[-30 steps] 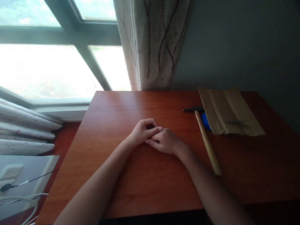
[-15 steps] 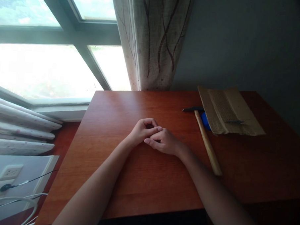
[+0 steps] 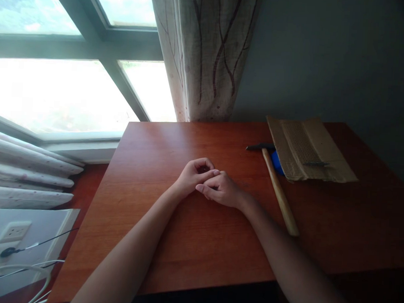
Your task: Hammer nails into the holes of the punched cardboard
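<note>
My left hand (image 3: 191,177) and my right hand (image 3: 224,190) rest together on the middle of the reddish wooden table (image 3: 171,239). Both have their fingers curled in. The left index finger lies over the right hand's fingers, so the hands touch. I see nothing held in either hand. A hammer (image 3: 278,188) with a pale wooden handle and a dark head lies to the right of my right hand, about a hand's width away, handle pointing toward me.
A flattened piece of cardboard (image 3: 309,149) lies at the table's back right, partly covering a blue object (image 3: 276,163) beside the hammer head. A curtain (image 3: 206,53) hangs behind the table. Window at left; a socket panel with cables (image 3: 13,241) at lower left.
The right hand's fingers have shifted slightly against the left hand. Both hands stay in the same spot on the table.
</note>
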`<state>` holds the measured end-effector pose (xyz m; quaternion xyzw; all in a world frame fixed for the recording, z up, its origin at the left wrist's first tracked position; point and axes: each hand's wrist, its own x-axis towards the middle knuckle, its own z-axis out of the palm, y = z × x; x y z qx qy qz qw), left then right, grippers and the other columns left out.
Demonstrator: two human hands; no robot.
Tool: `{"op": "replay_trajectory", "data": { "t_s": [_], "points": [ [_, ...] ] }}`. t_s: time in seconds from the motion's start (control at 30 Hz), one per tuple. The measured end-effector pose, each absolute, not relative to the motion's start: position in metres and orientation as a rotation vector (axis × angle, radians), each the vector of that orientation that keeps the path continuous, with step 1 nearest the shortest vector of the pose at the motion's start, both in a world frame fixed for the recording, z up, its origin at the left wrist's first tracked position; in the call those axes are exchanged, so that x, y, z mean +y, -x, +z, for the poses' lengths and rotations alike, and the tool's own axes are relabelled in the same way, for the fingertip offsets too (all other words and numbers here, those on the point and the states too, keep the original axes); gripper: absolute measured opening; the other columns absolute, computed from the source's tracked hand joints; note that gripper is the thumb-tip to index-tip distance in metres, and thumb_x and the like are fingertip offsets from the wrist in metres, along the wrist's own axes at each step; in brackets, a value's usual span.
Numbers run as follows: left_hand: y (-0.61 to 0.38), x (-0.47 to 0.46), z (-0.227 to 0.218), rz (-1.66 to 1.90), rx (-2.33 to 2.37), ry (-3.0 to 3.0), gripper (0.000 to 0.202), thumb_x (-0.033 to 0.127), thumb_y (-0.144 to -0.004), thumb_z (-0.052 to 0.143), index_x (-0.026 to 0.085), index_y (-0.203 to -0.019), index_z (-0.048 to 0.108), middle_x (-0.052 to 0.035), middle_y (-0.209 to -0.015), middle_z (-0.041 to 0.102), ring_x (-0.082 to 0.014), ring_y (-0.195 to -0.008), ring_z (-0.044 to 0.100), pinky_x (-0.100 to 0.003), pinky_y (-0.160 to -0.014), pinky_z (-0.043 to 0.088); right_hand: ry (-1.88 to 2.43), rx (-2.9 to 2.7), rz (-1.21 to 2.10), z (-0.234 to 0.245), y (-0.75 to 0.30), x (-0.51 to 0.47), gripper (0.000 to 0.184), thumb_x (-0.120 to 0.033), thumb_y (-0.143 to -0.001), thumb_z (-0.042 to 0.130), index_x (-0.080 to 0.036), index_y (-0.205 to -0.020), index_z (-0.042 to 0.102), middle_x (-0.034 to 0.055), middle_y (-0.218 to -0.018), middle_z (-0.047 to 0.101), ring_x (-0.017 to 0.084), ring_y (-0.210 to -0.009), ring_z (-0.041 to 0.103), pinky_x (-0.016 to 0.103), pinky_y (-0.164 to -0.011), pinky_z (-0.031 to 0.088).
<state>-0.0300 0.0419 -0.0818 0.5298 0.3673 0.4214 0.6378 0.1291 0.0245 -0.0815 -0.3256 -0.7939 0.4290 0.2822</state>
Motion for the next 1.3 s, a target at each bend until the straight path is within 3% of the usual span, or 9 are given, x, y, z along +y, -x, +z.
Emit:
{"op": "replay_trajectory", "data": {
  "t_s": [0.1, 0.2, 0.7, 0.93, 1.3],
  "points": [
    [0.0312, 0.041, -0.0794, 0.935, 0.801, -1.212, 0.031, 0.038, -0.077, 0.086, 0.013, -0.091, 0.075, -0.0059, -0.089, 0.074, -0.0162, -0.081, 0.068, -0.026, -0.074, 0.054, 0.854, -2.126, 1.171, -0.0828, -0.1288, 0.0245, 0.055, -0.047, -0.098, 0.056, -0.018, -0.051, 0.055, -0.003, -0.048, 0.049, 0.01, -0.051, 0.043, 0.028, -0.058, 0.034],
    [0.0321, 0.0414, -0.0787, 0.941, 0.805, -1.246, 0.028, 0.037, -0.078, 0.085, 0.013, -0.092, 0.078, -0.0077, -0.093, 0.077, -0.018, -0.086, 0.069, -0.027, -0.079, 0.055, 0.856, -2.125, 1.206, -0.0826, -0.1288, 0.0246, 0.054, -0.047, -0.098, 0.056, -0.018, -0.052, 0.056, -0.0026, -0.049, 0.051, 0.01, -0.051, 0.044, 0.028, -0.059, 0.035],
    [0.0304, 0.0449, -0.0851, 0.969, 0.944, -1.237, 0.032, 0.039, -0.071, 0.089, 0.013, -0.075, 0.071, -0.0021, -0.071, 0.07, -0.0115, -0.064, 0.062, -0.021, -0.059, 0.048, 0.893, -2.083, 1.264, -0.0829, -0.1292, 0.0262, 0.051, -0.045, -0.098, 0.059, -0.018, -0.055, 0.061, -0.0015, -0.051, 0.059, 0.01, -0.051, 0.051, 0.026, -0.059, 0.039],
    [0.0318, 0.0433, -0.0824, 0.983, 0.836, -1.282, 0.026, 0.036, -0.077, 0.086, 0.014, -0.088, 0.079, -0.0075, -0.091, 0.077, -0.0176, -0.085, 0.069, -0.027, -0.08, 0.056, 0.903, -2.084, 1.277, -0.0852, -0.1293, 0.0265, 0.051, -0.044, -0.097, 0.059, -0.017, -0.055, 0.062, -0.0013, -0.051, 0.059, 0.01, -0.051, 0.051, 0.026, -0.058, 0.038],
    [0.0314, 0.044, -0.0825, 0.954, 0.905, -1.25, 0.035, 0.038, -0.074, 0.087, 0.013, -0.069, 0.064, 0.0003, -0.066, 0.065, -0.0091, -0.06, 0.057, -0.02, -0.056, 0.044, 0.864, -2.092, 1.308, -0.0822, -0.1309, 0.0273, 0.053, -0.046, -0.099, 0.057, -0.018, -0.055, 0.063, -0.0018, -0.05, 0.06, 0.01, -0.052, 0.054, 0.025, -0.06, 0.042]
  ]
}}
